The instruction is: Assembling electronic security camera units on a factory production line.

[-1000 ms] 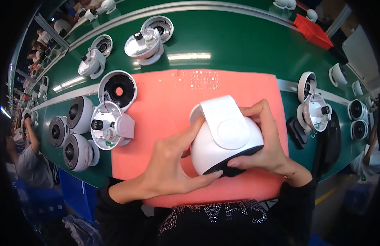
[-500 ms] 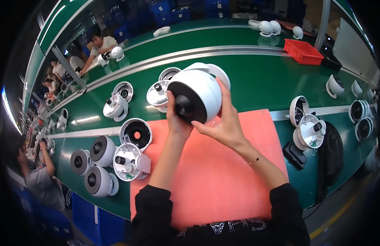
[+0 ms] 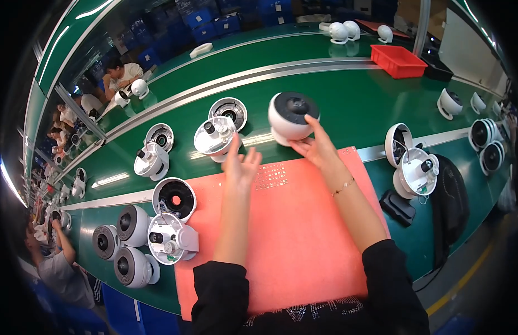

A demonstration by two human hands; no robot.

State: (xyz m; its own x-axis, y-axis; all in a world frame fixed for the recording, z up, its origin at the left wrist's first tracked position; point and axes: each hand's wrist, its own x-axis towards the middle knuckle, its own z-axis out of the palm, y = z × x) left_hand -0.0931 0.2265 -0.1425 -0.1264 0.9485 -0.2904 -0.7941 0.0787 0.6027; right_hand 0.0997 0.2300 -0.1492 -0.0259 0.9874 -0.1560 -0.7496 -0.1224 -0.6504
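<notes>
White and round, the dome camera (image 3: 292, 118) sits on the green table (image 3: 354, 95) just past the far edge of the salmon-pink foam mat (image 3: 292, 234), its dark glass face turned up and away. The right hand (image 3: 314, 148) reaches to it from below, fingers (image 3: 312, 125) spread loosely with the tips touching the near side of the housing and not closed around it. The left hand (image 3: 240, 163) is raised above the far part of the mat, palm open, fingers wide and holding nothing, just beside an opened camera base (image 3: 215, 137) with its inner parts showing. Behind that base lies a round black-lined ring cover (image 3: 228, 111). To the left of the mat stand a shell with a red centre (image 3: 174, 198), another opened base (image 3: 169, 239) and three finished dome units (image 3: 122, 243). To the right are an opened unit (image 3: 416, 173) and a small black block (image 3: 401, 206). A red tray (image 3: 398, 60) rests at the far side, and other people work along the line at the far left.
</notes>
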